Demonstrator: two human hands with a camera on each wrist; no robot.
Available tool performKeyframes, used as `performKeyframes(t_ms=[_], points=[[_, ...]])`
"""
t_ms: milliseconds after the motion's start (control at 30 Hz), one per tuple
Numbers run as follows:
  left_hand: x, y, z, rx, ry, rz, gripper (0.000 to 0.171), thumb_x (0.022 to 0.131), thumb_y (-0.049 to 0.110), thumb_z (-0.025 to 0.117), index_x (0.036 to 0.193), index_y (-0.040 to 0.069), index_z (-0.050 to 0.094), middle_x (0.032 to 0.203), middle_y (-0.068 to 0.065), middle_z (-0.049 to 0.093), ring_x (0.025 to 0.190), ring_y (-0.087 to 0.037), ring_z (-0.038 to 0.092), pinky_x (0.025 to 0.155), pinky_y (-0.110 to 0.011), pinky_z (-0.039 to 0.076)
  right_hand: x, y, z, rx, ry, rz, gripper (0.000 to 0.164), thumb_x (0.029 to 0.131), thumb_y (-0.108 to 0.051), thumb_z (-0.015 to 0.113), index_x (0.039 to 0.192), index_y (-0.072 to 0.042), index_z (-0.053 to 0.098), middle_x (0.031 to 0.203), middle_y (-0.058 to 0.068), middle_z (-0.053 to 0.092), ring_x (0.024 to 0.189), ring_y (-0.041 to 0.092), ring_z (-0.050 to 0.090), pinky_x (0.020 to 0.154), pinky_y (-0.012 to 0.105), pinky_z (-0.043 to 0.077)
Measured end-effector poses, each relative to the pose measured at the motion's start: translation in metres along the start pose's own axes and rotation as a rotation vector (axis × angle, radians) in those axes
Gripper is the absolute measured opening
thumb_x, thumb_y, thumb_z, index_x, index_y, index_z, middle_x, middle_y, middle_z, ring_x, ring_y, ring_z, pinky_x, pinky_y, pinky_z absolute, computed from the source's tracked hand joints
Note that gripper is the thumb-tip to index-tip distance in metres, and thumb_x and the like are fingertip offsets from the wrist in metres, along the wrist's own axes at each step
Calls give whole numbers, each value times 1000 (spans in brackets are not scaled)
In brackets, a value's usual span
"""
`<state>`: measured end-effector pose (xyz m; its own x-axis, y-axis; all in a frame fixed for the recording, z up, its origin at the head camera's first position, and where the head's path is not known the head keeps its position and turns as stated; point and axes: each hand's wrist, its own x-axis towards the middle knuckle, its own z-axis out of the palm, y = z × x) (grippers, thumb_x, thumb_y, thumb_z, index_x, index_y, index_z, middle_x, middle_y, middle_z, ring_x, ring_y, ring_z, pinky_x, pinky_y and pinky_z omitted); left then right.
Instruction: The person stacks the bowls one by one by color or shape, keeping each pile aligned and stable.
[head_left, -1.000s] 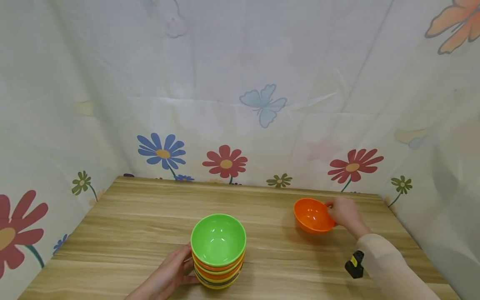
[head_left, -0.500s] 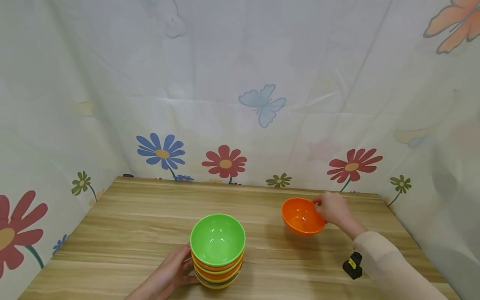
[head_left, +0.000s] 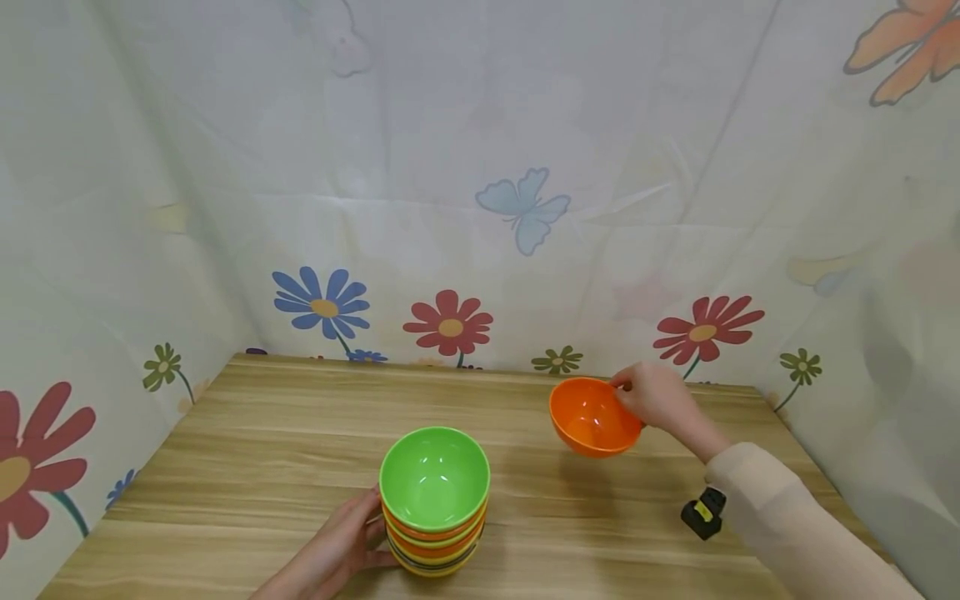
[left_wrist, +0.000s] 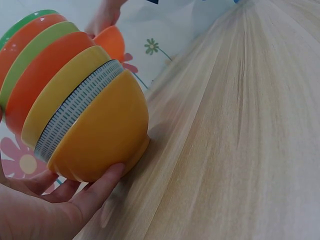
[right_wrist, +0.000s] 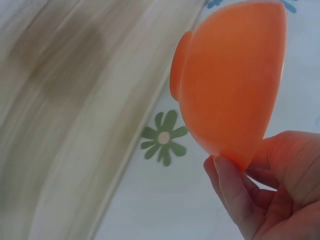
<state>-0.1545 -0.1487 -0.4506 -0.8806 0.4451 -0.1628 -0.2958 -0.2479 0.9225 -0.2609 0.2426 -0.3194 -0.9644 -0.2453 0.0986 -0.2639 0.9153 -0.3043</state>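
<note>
A stack of several bowls stands on the wooden table in the head view, with a green bowl (head_left: 435, 479) on top. My left hand (head_left: 341, 542) holds the stack from its left side, fingers and thumb curved round the lower bowls. Below the green, orange and yellow ones, the left wrist view shows a patterned bowl (left_wrist: 82, 107) over a yellow-orange bottom bowl (left_wrist: 110, 132). At the right, my right hand (head_left: 660, 400) pinches a single orange bowl (head_left: 592, 421) by its rim. That bowl is raised above the table and tilted, its shadow below it.
The wooden table (head_left: 300, 433) runs back to a white curtain (head_left: 420, 150) printed with flowers and butterflies. A small black object (head_left: 702, 514) with a yellow mark sits by the right sleeve (head_left: 780, 508).
My right hand has carried the orange bowl leftward, then up off the table. The left hand and the stack have stayed in place.
</note>
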Motion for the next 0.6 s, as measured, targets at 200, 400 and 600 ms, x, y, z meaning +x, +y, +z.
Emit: performKeyframes(t_ms=[200, 400, 600], points=[[0, 0, 0, 4, 10, 0, 61, 98, 44, 36, 141, 2, 31, 148, -15, 26, 125, -21, 41, 91, -56, 43, 2, -23, -9, -7, -16, -38, 20, 84, -4, 58, 98, 3, 70, 83, 15, 67, 47, 10, 54, 47, 22, 49], [1, 0, -1, 13, 23, -3, 63, 97, 45, 36, 141, 0, 30, 149, -19, 22, 129, -25, 37, 90, -56, 43, 4, -46, -15, -8, -24, -73, 18, 83, -4, 60, 96, 2, 71, 82, 13, 68, 50, 11, 54, 49, 21, 49], [2, -1, -1, 17, 23, -4, 64, 97, 46, 36, 141, 0, 30, 149, -18, 24, 129, -26, 37, 90, -55, 44, 7, -66, -19, -25, -21, -100, 17, 84, -5, 60, 96, 0, 71, 85, 12, 68, 56, 13, 54, 53, 23, 51]])
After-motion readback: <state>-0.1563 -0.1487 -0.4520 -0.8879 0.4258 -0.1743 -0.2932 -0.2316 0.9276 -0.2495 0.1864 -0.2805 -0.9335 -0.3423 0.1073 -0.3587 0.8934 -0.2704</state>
